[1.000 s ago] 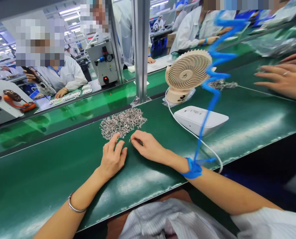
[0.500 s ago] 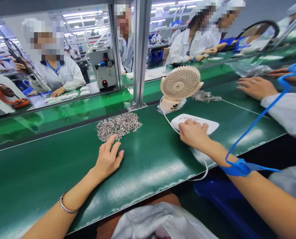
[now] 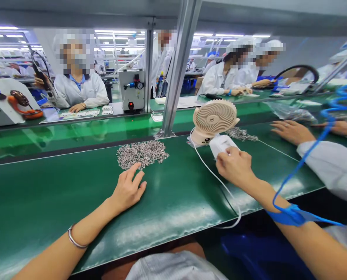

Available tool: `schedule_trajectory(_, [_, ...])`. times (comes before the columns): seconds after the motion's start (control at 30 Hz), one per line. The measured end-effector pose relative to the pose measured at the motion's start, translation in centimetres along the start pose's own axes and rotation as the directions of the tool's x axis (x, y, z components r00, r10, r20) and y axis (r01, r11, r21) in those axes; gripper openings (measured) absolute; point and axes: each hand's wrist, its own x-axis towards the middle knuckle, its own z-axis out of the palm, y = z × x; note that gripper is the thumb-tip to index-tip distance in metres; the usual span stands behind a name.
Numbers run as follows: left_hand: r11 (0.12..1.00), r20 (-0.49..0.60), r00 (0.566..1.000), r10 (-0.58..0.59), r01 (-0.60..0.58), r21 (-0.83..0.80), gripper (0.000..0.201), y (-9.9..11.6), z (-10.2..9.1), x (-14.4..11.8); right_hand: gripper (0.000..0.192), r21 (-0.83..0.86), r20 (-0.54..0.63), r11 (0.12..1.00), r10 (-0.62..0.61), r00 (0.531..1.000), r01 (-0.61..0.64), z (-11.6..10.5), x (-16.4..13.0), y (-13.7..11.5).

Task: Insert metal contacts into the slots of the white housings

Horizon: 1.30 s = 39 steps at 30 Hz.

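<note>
My left hand (image 3: 130, 186) rests with its fingers apart. Its index fingertip is at the near edge of a pile of small silvery metal parts (image 3: 142, 153) on the green work surface (image 3: 173, 198). A white plastic housing (image 3: 220, 144) is held in my right hand (image 3: 235, 166), gripped at its near side with the fingers curled over it. The housing is tilted, and the hand hides part of it. Just behind it stands a beige desk fan (image 3: 216, 116). A blue wrist strap (image 3: 291, 215) with a coiled cord is around my right wrist.
A white cable (image 3: 212, 171) runs from the fan over the table's front edge. A metal post (image 3: 177, 74) rises behind the pile. At right lie another heap of metal parts (image 3: 242, 134) and a co-worker's hand (image 3: 293, 132). Co-workers sit across the line.
My right hand has raised and tilted the white housing, which was lying flatter before. My left hand stays by the pile. The camera view has shifted and levelled somewhat.
</note>
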Motion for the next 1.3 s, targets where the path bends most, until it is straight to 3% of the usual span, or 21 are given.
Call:
schedule_trajectory(0.1, [1.0,-0.009,1.0,-0.009,0.009,-0.003,0.021,0.1,0.0,0.0,0.027,0.101,-0.153,0.991,-0.077,0.985,0.093,-2.0,0.2,-1.0])
schedule_trajectory(0.2, [1.0,-0.019,1.0,-0.021,0.02,-0.013,0.027,0.1,0.0,-0.1,0.023,0.1,-0.298,0.946,-0.268,0.916,0.309,-3.8,-1.1,-3.9])
schedule_trajectory(0.27, [0.999,-0.018,0.999,-0.035,0.034,-0.021,0.032,-0.1,0.0,-0.1,0.021,0.056,-0.293,0.846,-0.493,0.819,0.53,-4.7,-2.9,-6.4])
schedule_trajectory(0.33, [0.998,-0.006,0.998,-0.056,0.056,-0.03,0.039,-0.4,-0.2,0.0,0.022,0.037,-0.238,0.685,-0.701,0.672,0.727,-5.4,-4.9,-8.7])
schedule_trajectory(0.4, [0.998,0.04,0.998,-0.05,0.051,-0.029,0.044,-0.7,-0.4,0.0,0.023,0.06,-0.221,0.547,-0.808,0.546,0.835,-5.9,-6.8,-10.2])
schedule_trajectory(0.47, [1.0,0.151,0.988,0.023,-0.021,-0.014,0.046,-0.8,-0.6,0.1,0.023,0.119,-0.23,0.482,-0.837,0.496,0.868,-6.0,-8.0,-10.7])
schedule_trajectory(0.53, [0.992,0.269,0.955,0.122,-0.122,-0.018,0.045,-0.7,-0.9,0.2,0.023,0.198,-0.24,0.488,-0.817,0.525,0.85,-5.7,-8.6,-10.4])
schedule_trajectory(0.57, [0.986,0.304,0.938,0.165,-0.164,-0.028,0.044,-0.5,-1.0,0.2,0.022,0.239,-0.249,0.518,-0.785,0.567,0.821,-5.5,-8.7,-10.1])
schedule_trajectory(0.7, [0.963,0.294,0.917,0.269,-0.254,-0.089,0.035,1.0,-1.8,0.3,0.018,0.473,-0.292,0.662,-0.505,0.812,0.581,-4.4,-8.0,-8.2])
schedule_trajectory(0.77, [0.955,0.286,0.912,0.295,-0.274,-0.111,0.031,2.0,-2.2,0.4,0.015,0.661,-0.232,0.62,-0.367,0.901,0.423,-4.0,-7.4,-7.4])
schedule_trajectory(0.83, [0.952,0.275,0.912,0.304,-0.287,-0.103,0.028,3.2,-2.7,0.6,0.013,0.83,-0.123,0.498,-0.276,0.953,0.251,-3.8,-6.7,-7.0])
schedule_trajectory(0.93, [0.927,0.235,0.897,0.374,-0.365,-0.081,0.022,5.8,-3.2,1.2,0.012,0.947,0.051,0.322,-0.218,0.975,0.022,-3.8,-5.6,-7.2])
schedule_trajectory(1.03, [0.899,0.196,0.877,0.438,-0.428,-0.095,0.025,9.5,-2.9,2.0,0.011,0.967,0.128,0.245,-0.258,0.958,-0.063,-3.9,-4.4,-8.5])
schedule_trajectory(1.17, [0.949,0.258,0.913,0.315,-0.306,-0.074,0.052,13.7,-1.7,3.4,0.01,0.959,0.065,0.282,-0.34,0.938,0.036,-4.4,-3.0,-9.6])
schedule_trajectory(1.23, [0.962,0.334,0.902,0.275,-0.254,-0.104,0.064,14.2,-1.4,4.1,0.011,0.943,0.011,0.316,-0.332,0.943,0.1,-4.5,-2.7,-9.1])
schedule_trajectory(1.3, [0.966,0.379,0.888,0.26,-0.235,-0.111,0.063,13.8,-1.4,4.6,0.011,0.922,-0.025,0.366,-0.279,0.96,0.131,-4.5,-2.7,-7.9])
